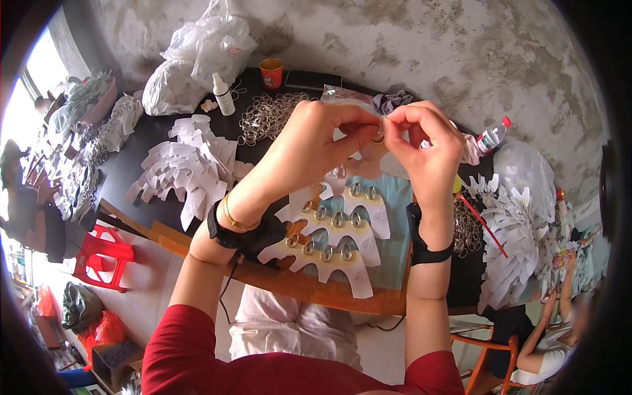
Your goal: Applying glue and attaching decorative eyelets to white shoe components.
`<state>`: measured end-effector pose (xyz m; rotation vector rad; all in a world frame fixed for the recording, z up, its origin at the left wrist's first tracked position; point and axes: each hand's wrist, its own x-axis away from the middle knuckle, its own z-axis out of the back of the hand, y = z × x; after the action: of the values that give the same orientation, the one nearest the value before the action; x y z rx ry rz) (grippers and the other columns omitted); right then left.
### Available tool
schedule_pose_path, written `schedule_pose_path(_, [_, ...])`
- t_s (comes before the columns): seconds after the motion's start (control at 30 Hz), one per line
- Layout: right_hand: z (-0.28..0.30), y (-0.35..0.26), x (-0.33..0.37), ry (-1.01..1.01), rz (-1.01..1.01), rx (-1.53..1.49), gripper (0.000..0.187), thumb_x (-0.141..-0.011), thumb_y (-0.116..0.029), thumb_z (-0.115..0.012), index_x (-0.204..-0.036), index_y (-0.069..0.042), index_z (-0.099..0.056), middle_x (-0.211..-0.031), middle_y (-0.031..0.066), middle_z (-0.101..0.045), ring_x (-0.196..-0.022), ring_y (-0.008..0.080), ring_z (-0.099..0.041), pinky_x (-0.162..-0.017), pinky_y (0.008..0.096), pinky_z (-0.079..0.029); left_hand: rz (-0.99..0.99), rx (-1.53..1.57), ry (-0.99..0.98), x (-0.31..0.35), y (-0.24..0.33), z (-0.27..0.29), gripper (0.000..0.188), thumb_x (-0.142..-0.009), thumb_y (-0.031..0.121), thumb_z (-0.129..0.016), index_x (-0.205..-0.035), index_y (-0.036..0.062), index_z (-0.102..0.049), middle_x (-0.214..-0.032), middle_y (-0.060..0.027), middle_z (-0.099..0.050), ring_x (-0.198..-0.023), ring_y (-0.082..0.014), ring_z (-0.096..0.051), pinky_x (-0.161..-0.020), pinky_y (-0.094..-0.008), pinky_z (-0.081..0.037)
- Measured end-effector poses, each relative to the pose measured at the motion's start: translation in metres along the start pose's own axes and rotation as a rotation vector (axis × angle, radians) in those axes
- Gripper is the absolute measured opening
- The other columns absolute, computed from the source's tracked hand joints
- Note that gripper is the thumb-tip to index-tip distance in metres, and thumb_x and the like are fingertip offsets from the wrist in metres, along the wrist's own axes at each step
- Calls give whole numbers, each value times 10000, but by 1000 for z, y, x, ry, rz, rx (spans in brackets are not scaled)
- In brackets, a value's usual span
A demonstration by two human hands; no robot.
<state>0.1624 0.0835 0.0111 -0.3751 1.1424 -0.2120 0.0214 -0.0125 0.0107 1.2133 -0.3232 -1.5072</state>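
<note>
My left hand [329, 135] and my right hand [426, 139] meet fingertip to fingertip above the far side of the work mat, both closed in a pinch. Between them is a small metal ring [377, 139], mostly covered by the fingers. A pale cut piece [366, 166] shows just below the fingertips; whether it is attached to the ring I cannot tell. Nearer me, white cut pieces [359, 282] with several upright metal rings [327, 253] lie in overlapping rows on a bluish mat [394, 253].
A heap of metal rings [271, 117] lies behind my left wrist. White cut pieces are piled at left [187, 161] and right [517, 243]. Along the back stand a spray bottle [224, 97], a red cup [270, 74] and a phone [313, 80]. Another person [550, 349] sits at lower right.
</note>
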Motion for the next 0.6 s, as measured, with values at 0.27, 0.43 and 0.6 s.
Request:
schedule_pose_path(0.27, [1, -6, 0, -75, -185, -85, 91, -717, 22, -670, -757, -15, -598, -702, 11, -577, -581, 57, -516, -521, 196, -400, -51, 52, 26, -1, -10, -1, 146, -805, 58, -621, -906, -48, -628, -773, -61, -646, -733, -61, -562, -664, -239, -480])
schedule_pose_path(0.43, [5, -8, -3, -89, -108, -55, 102, -711, 7, -686, -756, -15, -597, -730, 17, -581, -607, 77, -532, -529, 206, -406, -43, 37, 36, -2, -5, -2, 155, -790, 75, -630, -871, -57, -621, -767, -56, -643, -725, -71, -574, -658, -231, -479])
schedule_pose_path(0.6, [1, -6, -5, -22, 29, 64, 145, -692, -15, -687, -801, -39, -594, -788, 23, -580, -731, 161, -560, -614, 276, -429, 9, 65, 46, -1, -9, -3, 146, -790, 79, -626, -862, -49, -618, -755, -58, -640, -703, -69, -574, -630, -227, -475])
